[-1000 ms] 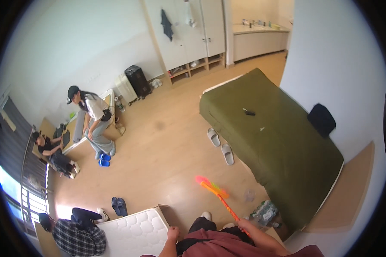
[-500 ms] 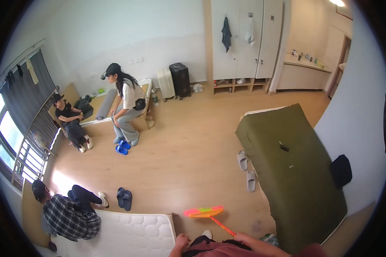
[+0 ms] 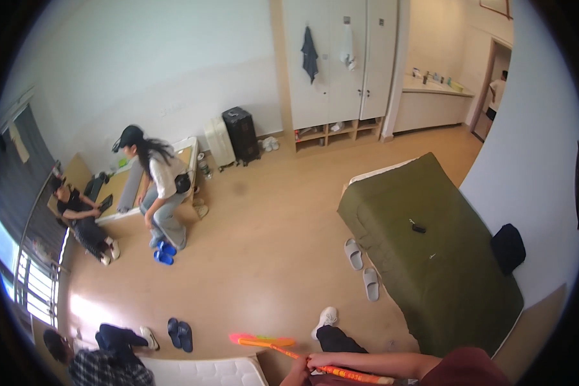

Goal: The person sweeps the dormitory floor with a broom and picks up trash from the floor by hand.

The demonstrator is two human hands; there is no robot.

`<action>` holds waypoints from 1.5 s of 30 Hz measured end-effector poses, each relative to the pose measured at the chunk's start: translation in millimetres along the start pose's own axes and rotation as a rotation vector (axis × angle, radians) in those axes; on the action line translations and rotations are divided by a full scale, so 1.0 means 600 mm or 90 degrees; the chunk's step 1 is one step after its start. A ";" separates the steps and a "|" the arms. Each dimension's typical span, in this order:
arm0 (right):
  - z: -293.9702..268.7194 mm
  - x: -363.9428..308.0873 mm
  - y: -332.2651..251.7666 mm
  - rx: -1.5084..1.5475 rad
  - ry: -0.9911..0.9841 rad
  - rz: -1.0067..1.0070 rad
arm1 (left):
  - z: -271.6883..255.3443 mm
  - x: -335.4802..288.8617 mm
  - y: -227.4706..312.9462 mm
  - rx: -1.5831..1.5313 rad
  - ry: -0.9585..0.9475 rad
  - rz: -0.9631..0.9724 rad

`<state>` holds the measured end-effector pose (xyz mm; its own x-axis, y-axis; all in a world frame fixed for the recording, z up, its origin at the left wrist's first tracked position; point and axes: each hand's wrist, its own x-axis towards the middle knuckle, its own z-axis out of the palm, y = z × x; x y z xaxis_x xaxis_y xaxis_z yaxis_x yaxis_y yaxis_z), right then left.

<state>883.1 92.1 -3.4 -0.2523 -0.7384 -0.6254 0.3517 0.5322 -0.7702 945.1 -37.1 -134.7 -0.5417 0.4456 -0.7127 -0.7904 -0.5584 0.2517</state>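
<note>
The right hand [image 3: 318, 361] grips the orange broom [image 3: 284, 351], slanting far left; the left hand [image 3: 295, 372], nearer its head [image 3: 267, 341], seems wrapped round too.

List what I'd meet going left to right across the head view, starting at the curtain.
Grey curtain, rolled grey mat, dark slippers, orange broom's head, left hand, right hand, grey slippers, small black object.
</note>
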 end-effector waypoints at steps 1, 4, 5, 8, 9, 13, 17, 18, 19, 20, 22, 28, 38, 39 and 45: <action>-0.029 0.009 -0.006 0.012 0.019 -0.004 | 0.039 0.006 0.026 -0.056 0.094 0.006; -0.143 0.036 -0.046 0.032 0.056 -0.028 | 0.155 0.056 0.149 -0.065 0.252 0.047; -0.182 0.043 -0.061 0.034 0.066 -0.035 | 0.186 0.078 0.194 -0.033 0.272 0.062; -0.307 0.051 -0.107 0.046 0.129 -0.045 | 0.296 0.169 0.332 0.076 0.275 0.091; -0.342 0.057 -0.125 0.046 0.136 -0.050 | 0.325 0.191 0.375 0.107 0.283 0.107; -0.476 0.073 -0.163 0.074 0.171 -0.053 | 0.468 0.282 0.518 0.213 0.312 0.140; -0.575 0.102 -0.206 0.105 0.230 -0.044 | 0.550 0.350 0.632 0.282 0.288 0.147; -0.593 0.114 -0.215 0.107 0.239 -0.044 | 0.555 0.361 0.657 0.287 0.291 0.147; -0.607 0.131 -0.227 0.108 0.237 -0.042 | 0.560 0.370 0.678 0.289 0.296 0.146; -0.633 0.141 -0.233 0.102 0.240 -0.041 | 0.565 0.387 0.698 0.287 0.298 0.150; -0.668 0.170 -0.255 0.095 0.226 -0.039 | 0.564 0.405 0.735 0.276 0.314 0.145; -0.874 0.226 -0.345 0.096 0.200 -0.077 | 0.441 0.492 0.867 0.208 0.356 0.118; -1.089 0.445 -0.649 -0.035 0.135 -0.102 | 0.372 0.537 1.233 0.004 0.416 0.113; -1.110 0.476 -0.659 -0.025 0.128 -0.059 | 0.358 0.552 1.265 -0.010 0.401 0.131; -1.239 0.571 -0.784 -0.199 0.106 0.099 | 0.333 0.615 1.424 -0.107 0.338 0.154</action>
<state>-39.0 -103.2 51.5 -0.3690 -0.5752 -0.7300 0.1118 0.7523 -0.6493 12.5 -210.0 -52.0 -0.4493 -0.0934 -0.8885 -0.5838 -0.7221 0.3711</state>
